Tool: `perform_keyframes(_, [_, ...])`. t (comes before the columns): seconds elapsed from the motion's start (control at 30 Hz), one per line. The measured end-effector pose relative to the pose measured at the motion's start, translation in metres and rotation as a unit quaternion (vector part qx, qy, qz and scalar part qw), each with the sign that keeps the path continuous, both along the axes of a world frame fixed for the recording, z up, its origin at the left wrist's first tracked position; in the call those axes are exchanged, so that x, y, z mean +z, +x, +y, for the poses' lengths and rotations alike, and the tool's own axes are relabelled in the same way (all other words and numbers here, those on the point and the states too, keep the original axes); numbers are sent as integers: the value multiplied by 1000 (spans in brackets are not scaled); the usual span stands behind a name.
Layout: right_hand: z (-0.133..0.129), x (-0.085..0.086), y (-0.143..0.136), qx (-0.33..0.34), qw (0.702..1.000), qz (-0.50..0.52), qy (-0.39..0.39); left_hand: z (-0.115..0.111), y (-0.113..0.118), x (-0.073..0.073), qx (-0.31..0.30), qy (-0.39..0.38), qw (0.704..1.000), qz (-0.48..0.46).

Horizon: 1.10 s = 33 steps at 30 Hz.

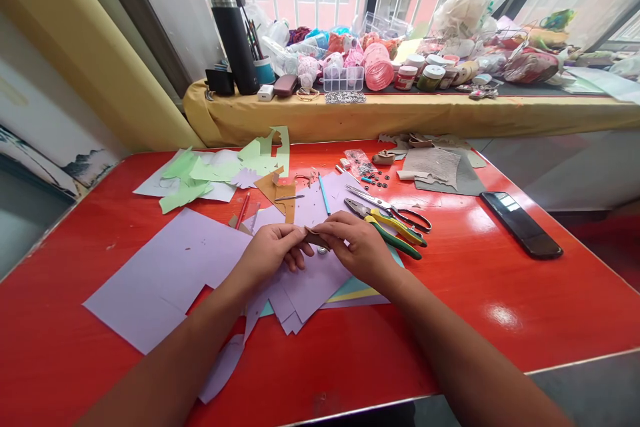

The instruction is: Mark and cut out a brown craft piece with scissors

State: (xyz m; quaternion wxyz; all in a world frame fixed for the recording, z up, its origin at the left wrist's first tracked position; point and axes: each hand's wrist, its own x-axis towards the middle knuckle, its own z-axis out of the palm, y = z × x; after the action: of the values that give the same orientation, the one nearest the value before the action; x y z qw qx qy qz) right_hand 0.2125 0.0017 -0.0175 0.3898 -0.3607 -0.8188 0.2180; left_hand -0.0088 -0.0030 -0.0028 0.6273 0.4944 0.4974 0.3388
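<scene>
Between my two hands is a small brown piece that looks like leather, held over a stack of purple paper sheets. My left hand pinches its left end between thumb and fingers. At the other end, my right hand has its thumb and fingertips closed on the piece. A small shiny metal round shows just under it; whether it is attached I cannot tell. Pliers with yellow and green handles and metal scissors lie right of my right hand. Beyond my hands rests a blue pen.
Green paper scraps and a large purple sheet cover the left. Grey leather pieces lie at the back right, near a black phone. Small black snaps or buttons are scattered mid-table. Behind, the sill holds a black thermos and jars.
</scene>
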Motion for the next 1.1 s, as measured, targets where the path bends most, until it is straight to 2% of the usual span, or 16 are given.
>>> perform_keyframes(0.27, [0, 0, 0, 16, 999, -25, 29, 0, 0, -4, 2, -22, 1000, -10])
perform_keyframes(0.47, [0, 0, 2, 2, 998, -50, 48, -1, -3, -5, 12, -71, 995, -75])
perform_keyframes(0.57, [0, 1, 3, 2, 997, -61, 52, -1, -4, -4, 2, -76, 994, -76])
perform_keyframes(0.7, [0, 1, 1, 16, 998, -57, 38, -1, -3, -5, 0, -46, 998, -51])
perform_keyframes(0.83, [-2, 5, -1, 14, 1000, 2, -4, 0, -2, -5, 14, -9, 999, -50])
perform_keyframes(1.1, [-2, 16, 1, -105, 978, 124, -134, 0, 2, 1, 125, 104, 986, -38])
